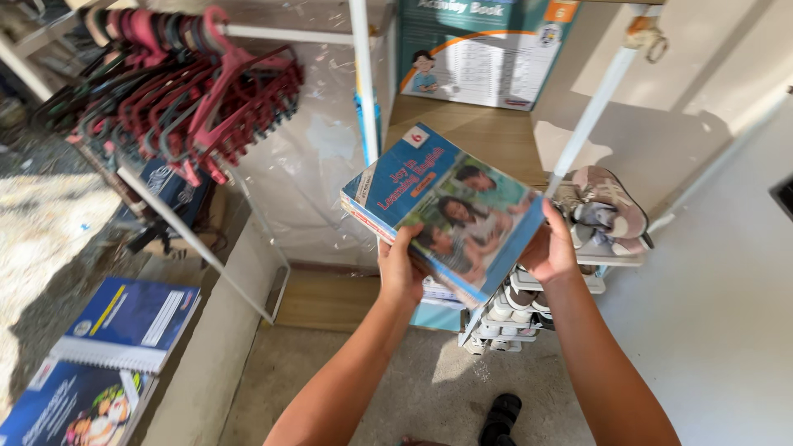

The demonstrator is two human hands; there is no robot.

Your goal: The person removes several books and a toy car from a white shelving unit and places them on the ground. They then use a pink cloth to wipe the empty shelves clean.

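Here my left hand (402, 268) and right hand (548, 252) hold a stack of books (442, 216) by its edges. Tilted, the top book could slide off toward the floor (429, 388).

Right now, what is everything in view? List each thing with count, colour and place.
book stack: several, top cover blue-green, held at centre
poster book: one, teal and white, upright on the shelf, top
hangers: many, pink and dark, on the rail, top left
spiral books: two, blue, bottom left
shoes: several pairs, pale, on the rack, right
sandal: one, black, floor
left hand: grip on the stack's lower edge
right hand: grip on the stack's right edge
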